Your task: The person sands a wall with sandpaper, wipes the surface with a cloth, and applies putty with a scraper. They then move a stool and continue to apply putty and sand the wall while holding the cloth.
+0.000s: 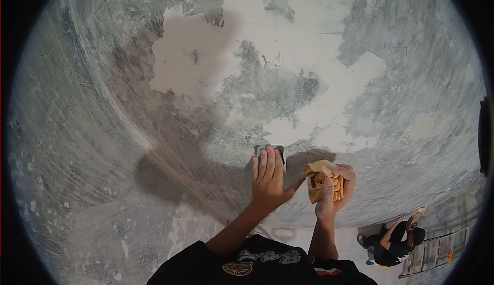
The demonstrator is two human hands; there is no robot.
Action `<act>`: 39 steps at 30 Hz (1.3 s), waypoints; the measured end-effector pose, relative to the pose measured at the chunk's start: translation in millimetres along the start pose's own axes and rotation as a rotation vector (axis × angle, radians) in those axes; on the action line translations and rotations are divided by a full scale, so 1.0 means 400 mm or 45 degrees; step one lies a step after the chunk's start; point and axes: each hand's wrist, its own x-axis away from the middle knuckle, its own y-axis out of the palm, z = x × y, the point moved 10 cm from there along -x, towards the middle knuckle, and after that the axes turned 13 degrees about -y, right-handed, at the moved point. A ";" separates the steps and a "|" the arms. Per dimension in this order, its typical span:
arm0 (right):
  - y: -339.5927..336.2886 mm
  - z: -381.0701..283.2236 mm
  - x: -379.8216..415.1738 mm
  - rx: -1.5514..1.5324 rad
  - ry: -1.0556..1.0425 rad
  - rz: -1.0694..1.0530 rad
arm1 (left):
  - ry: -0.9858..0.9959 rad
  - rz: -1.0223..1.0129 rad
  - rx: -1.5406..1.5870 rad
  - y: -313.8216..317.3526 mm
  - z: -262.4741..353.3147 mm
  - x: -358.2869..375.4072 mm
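My left hand [269, 174] lies with its fingers stretched over a small flat grey scraper [269, 146], pressing it to the wall [391, 125]. The scraper's straight top edge and dark right side show past my fingers; the rest of it is hidden. To the right, my right hand [346, 184] grips a crumpled tan bag [320, 168], with the thumb across its front. Bunched orange-tan folds show at the bag's opening. Pale filler patches [309, 128] with ragged edges cover parts of the grey wall just above both hands.
At the lower right another person [396, 241] in dark clothes crouches by the wall, an arm raised to it. Beside them is a metal ladder [440, 251] with an orange thing [450, 256] on it. The grey floor [118, 238] is streaked white.
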 end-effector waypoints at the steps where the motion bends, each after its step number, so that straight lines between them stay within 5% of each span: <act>1: 0.004 0.004 0.003 -0.001 -0.005 -0.001 | -0.014 0.005 0.001 0.011 -0.002 0.005; 6: 0.002 0.024 0.014 -0.017 0.039 0.058 | -0.063 0.000 -0.094 -0.055 0.012 -0.078; 13: -0.041 0.029 0.028 0.009 0.006 0.088 | 0.053 0.113 -0.166 0.047 -0.046 0.058; 19: -0.043 0.021 0.028 0.008 0.038 0.071 | -0.045 0.175 -0.093 -0.069 0.008 -0.095; 24: -0.039 0.013 0.017 0.046 -0.032 0.019 | -0.006 0.154 -0.151 0.051 -0.049 0.063; 33: -0.033 0.018 0.009 0.016 -0.019 0.021 | -0.010 0.199 -0.134 -0.100 -0.010 -0.116; 39: -0.055 0.015 -0.045 0.069 -0.109 -0.039 | -0.014 0.128 -0.138 0.042 -0.069 0.064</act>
